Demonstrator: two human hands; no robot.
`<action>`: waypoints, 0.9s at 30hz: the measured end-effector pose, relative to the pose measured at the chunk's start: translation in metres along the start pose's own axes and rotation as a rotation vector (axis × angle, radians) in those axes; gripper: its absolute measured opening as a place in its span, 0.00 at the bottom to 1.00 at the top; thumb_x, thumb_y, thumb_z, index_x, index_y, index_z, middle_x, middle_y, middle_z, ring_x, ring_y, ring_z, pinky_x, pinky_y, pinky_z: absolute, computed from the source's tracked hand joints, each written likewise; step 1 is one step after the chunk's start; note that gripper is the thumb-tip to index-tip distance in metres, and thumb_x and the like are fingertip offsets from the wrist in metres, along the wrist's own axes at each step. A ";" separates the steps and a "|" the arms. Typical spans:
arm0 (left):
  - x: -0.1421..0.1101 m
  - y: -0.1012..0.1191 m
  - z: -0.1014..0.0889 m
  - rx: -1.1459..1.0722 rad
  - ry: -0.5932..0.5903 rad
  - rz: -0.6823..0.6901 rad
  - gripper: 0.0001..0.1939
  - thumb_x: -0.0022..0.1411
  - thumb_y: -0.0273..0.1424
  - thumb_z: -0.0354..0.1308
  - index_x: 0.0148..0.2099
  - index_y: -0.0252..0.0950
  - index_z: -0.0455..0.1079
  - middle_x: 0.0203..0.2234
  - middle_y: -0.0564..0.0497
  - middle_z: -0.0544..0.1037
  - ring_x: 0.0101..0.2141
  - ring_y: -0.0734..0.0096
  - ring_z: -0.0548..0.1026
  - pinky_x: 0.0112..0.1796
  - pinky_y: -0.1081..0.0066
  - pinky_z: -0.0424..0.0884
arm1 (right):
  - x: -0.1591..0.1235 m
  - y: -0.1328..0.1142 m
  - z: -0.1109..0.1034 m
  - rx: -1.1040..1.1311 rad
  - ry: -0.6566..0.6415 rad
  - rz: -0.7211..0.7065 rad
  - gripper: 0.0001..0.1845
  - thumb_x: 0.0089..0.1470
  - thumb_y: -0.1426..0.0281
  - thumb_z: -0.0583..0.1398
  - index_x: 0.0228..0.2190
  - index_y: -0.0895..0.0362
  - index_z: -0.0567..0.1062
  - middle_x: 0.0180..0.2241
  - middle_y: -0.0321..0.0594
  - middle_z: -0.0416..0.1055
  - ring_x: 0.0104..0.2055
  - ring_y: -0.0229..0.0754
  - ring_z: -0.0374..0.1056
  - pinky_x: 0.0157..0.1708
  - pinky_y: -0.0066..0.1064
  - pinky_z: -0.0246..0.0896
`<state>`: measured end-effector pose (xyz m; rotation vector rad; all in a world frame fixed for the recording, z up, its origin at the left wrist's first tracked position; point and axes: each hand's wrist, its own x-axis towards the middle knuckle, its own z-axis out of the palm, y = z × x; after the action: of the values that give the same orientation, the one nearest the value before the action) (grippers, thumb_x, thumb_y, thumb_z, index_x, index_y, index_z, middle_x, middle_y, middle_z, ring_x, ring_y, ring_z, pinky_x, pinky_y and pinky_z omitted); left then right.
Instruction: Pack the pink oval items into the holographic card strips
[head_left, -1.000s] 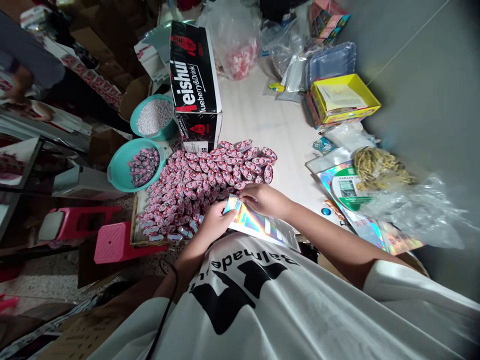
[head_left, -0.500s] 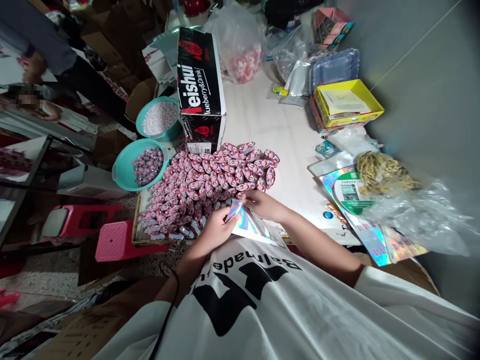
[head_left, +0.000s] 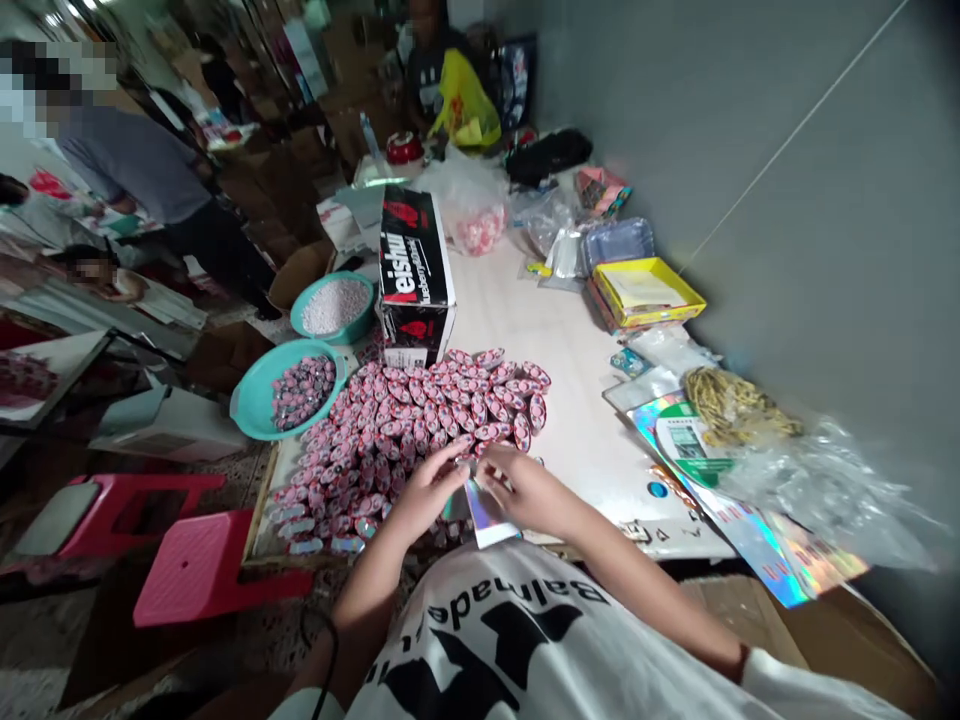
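A small holographic sheet, shiny silver with rainbow colours, is at the front edge of the table before my shirt. My right hand has its fingers curled at the top of this sheet and grips it. Just left of it, my left hand is open, with its thumb and fingers stretched apart near the sheet's upper corner. Beyond both hands lies a dense pile of small pink, red and silver oval pieces, packed side by side. The fingertips partly overlap, so their exact contact is hidden.
A black drink carton stands behind the pile. Two turquoise basins at the left hold small pieces. To the right are a yellow box, gold cords and plastic bags. A pink stool stands below left; people are farther back.
My view has tilted up, showing more of the room. My left hand has let go of the sheet and its fingers have opened. The sheet now hangs lower from my right hand.
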<state>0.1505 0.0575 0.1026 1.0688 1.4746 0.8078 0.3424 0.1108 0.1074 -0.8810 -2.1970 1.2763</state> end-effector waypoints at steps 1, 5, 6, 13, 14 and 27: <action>0.000 -0.003 -0.002 0.004 -0.038 -0.012 0.22 0.59 0.41 0.58 0.54 0.40 0.72 0.56 0.47 0.73 0.56 0.61 0.68 0.56 0.66 0.63 | -0.001 0.001 0.003 -0.003 0.008 0.035 0.06 0.54 0.77 0.55 0.30 0.57 0.71 0.30 0.40 0.70 0.32 0.39 0.64 0.35 0.29 0.58; 0.002 -0.020 0.001 -0.058 -0.083 -0.079 0.14 0.57 0.36 0.56 0.42 0.36 0.75 0.39 0.49 0.80 0.41 0.66 0.76 0.44 0.70 0.71 | 0.000 0.005 0.006 0.078 0.041 0.204 0.04 0.54 0.73 0.56 0.29 0.57 0.70 0.25 0.36 0.68 0.27 0.37 0.62 0.28 0.28 0.56; 0.003 -0.025 0.003 -0.079 -0.092 -0.104 0.12 0.56 0.34 0.55 0.40 0.36 0.74 0.34 0.50 0.79 0.37 0.68 0.76 0.39 0.72 0.71 | 0.000 0.005 0.007 0.159 0.048 0.243 0.04 0.54 0.71 0.56 0.28 0.57 0.69 0.24 0.34 0.67 0.25 0.37 0.62 0.27 0.27 0.55; 0.017 -0.060 -0.008 0.075 0.006 -0.150 0.09 0.48 0.30 0.53 0.29 0.33 0.73 0.20 0.53 0.73 0.21 0.74 0.68 0.23 0.76 0.61 | -0.010 -0.009 0.037 0.692 0.472 0.234 0.12 0.49 0.61 0.62 0.24 0.56 0.69 0.22 0.32 0.66 0.27 0.36 0.64 0.32 0.28 0.60; 0.019 -0.064 -0.013 0.120 0.013 -0.127 0.08 0.48 0.30 0.54 0.28 0.33 0.73 0.18 0.53 0.72 0.20 0.74 0.67 0.23 0.76 0.60 | -0.012 -0.008 0.043 0.740 0.549 0.220 0.13 0.49 0.60 0.63 0.24 0.56 0.69 0.22 0.33 0.67 0.27 0.36 0.65 0.32 0.28 0.60; 0.041 -0.072 -0.049 0.324 -0.076 0.133 0.15 0.49 0.42 0.61 0.30 0.34 0.72 0.27 0.50 0.77 0.31 0.64 0.74 0.36 0.70 0.67 | -0.140 0.135 0.093 -0.108 0.962 0.610 0.12 0.41 0.59 0.59 0.18 0.53 0.73 0.21 0.41 0.72 0.26 0.47 0.68 0.30 0.35 0.61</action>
<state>0.0883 0.0731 0.0303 1.4366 1.5140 0.6241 0.4192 0.0050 -0.0636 -1.8210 -1.2609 0.6759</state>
